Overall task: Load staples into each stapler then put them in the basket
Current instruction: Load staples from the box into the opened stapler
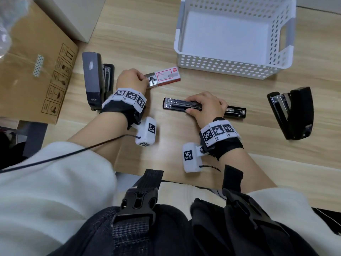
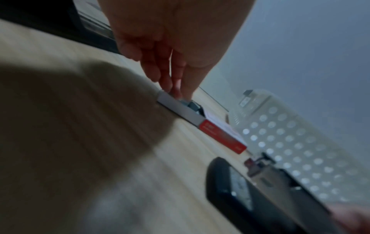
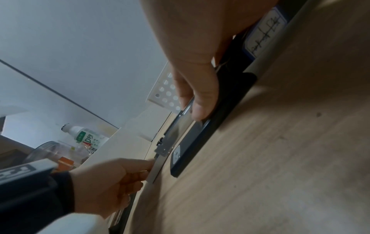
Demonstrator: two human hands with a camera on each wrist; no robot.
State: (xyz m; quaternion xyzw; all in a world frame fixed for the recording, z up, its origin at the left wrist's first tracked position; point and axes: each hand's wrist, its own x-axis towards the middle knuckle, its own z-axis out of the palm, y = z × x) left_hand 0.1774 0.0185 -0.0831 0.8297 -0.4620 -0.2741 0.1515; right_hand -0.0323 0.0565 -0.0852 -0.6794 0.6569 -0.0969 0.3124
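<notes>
In the head view a black stapler (image 1: 177,104) lies opened out flat on the wooden table, its metal staple channel facing up. My right hand (image 1: 192,106) grips it across the middle, thumb on the near side; the right wrist view shows the thumb (image 3: 202,104) on the stapler (image 3: 190,139). My left hand (image 1: 145,80) pinches the pulled-out inner tray of the red and white staple box (image 1: 165,77). In the left wrist view the fingertips (image 2: 176,88) dip into the box's grey tray (image 2: 180,109); whether they hold staples is hidden. The white perforated basket (image 1: 221,66) stands empty at the back right.
A grey stapler (image 1: 93,80) lies at the left, beside a brown cardboard box (image 1: 27,71). Another black stapler (image 1: 295,111), hinged open, lies at the far right. The table's front edge (image 1: 184,182) runs just before my lap.
</notes>
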